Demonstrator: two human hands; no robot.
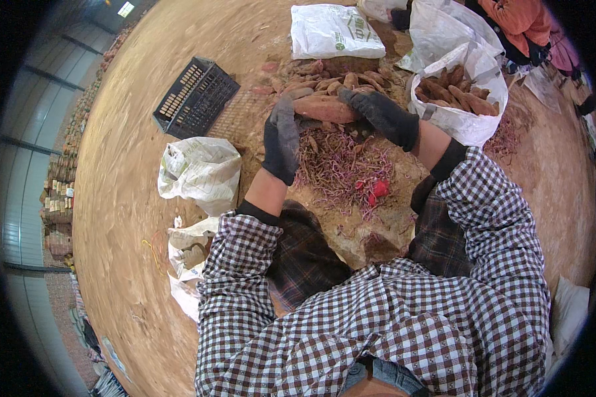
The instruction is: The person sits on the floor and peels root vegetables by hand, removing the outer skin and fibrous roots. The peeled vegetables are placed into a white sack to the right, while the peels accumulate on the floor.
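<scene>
A large reddish sweet potato (pixel 325 109) lies crosswise between my two hands. My left hand (pixel 282 141), in a dark glove with a greyish palm, holds its left end. Around the right end are the fingers of my right hand (pixel 385 115), also in a dark glove. Beyond it, a heap of sweet potatoes (pixel 372 78) is spread on the ground, partly hidden by my hands. Thin purple-brown roots or sprouts (pixel 345 168) are piled below my hands, and a bright red scrap (pixel 377 191) rests among them.
An open white sack (pixel 496 99) of sweet potatoes stands right of my hand. A black plastic crate (pixel 193 97) and a crumpled white sack (pixel 201 171) are on the left. A printed white sack (pixel 335 32) lies beyond the heap. A person in an orange top (pixel 521 22) is at upper right.
</scene>
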